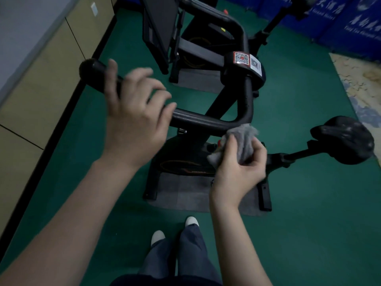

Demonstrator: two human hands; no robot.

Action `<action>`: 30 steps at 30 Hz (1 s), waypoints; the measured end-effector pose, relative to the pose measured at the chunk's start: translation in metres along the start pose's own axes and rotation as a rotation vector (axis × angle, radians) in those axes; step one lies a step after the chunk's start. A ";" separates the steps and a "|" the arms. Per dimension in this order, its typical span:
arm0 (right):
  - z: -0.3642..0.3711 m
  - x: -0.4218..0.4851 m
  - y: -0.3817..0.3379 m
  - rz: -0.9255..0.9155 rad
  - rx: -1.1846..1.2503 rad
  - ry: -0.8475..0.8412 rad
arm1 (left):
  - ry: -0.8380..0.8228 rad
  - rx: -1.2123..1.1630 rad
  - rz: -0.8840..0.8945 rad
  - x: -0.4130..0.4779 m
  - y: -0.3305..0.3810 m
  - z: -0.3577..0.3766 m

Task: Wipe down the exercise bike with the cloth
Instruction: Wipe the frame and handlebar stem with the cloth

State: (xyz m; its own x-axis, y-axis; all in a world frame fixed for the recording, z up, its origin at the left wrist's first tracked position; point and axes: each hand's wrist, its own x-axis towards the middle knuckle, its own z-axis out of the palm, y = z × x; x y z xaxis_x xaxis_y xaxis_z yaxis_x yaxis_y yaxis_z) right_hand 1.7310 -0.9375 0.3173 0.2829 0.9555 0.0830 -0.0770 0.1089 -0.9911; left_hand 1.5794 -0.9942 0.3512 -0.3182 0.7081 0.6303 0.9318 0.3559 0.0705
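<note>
A black exercise bike [233, 93] stands on a grey mat in front of me, with its handlebar [202, 120] curving from left to centre and its saddle [344, 139] at the right. My right hand [239, 168] grips a bunched grey cloth [245, 139] that touches the handlebar's bend. My left hand [136, 112] hovers over the left handlebar grip [92, 69] with fingers spread and loosely bent; it is blurred and holds nothing that I can see.
A second black bike [185, 34] stands behind the first. A beige cabinet wall [41, 83] runs along the left. Blue panels [340, 21] line the back right. My feet in white shoes [175, 230] stand on green floor [309, 203].
</note>
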 end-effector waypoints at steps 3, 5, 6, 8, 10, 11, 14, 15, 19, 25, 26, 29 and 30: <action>0.005 -0.006 -0.003 -0.285 -0.185 -0.135 | -0.101 -0.063 0.027 -0.005 0.019 0.009; 0.003 0.005 -0.003 -0.468 -0.311 -0.219 | -0.115 -0.068 0.015 -0.007 0.022 0.014; 0.003 0.014 -0.005 -0.524 -0.367 -0.248 | -0.110 -0.073 0.007 -0.007 0.021 0.015; 0.004 0.033 -0.014 -0.551 -0.479 -0.297 | -0.095 -0.090 -0.003 -0.006 0.019 0.016; 0.011 0.046 -0.023 -0.515 -0.578 -0.424 | -0.086 -0.108 -0.012 -0.006 0.019 0.016; 0.016 0.049 -0.028 -0.501 -0.627 -0.519 | -0.083 -0.115 -0.016 -0.006 0.019 0.016; 0.038 0.052 -0.040 -0.524 -0.804 -0.787 | -0.085 -0.120 -0.022 -0.006 0.019 0.016; 0.046 0.054 -0.044 -0.514 -0.848 -0.867 | -0.088 -0.121 -0.023 -0.006 0.018 0.016; 0.060 0.074 -0.057 -0.381 -0.856 -1.161 | -0.090 -0.139 -0.025 -0.007 0.018 0.016; 0.053 0.091 -0.055 -0.362 -0.886 -1.166 | -0.096 -0.152 -0.036 -0.006 0.018 0.015; 0.058 0.088 -0.054 -0.360 -0.879 -1.169 | -0.097 -0.154 -0.040 -0.006 0.018 0.015; 0.066 0.083 -0.053 -0.320 -0.855 -1.238 | -0.100 -0.152 -0.040 -0.007 0.018 0.015; 0.065 0.085 -0.053 -0.329 -0.860 -1.256 | -0.100 -0.153 -0.038 -0.007 0.018 0.015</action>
State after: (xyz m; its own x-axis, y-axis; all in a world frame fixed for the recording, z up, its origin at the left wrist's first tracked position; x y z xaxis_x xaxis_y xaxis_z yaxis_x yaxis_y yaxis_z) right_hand 1.6972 -0.8444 0.3841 -0.8099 0.5773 -0.1038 0.5006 0.5879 -0.6354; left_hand 1.5956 -0.9839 0.3367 -0.3625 0.7558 0.5453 0.9320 0.2924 0.2144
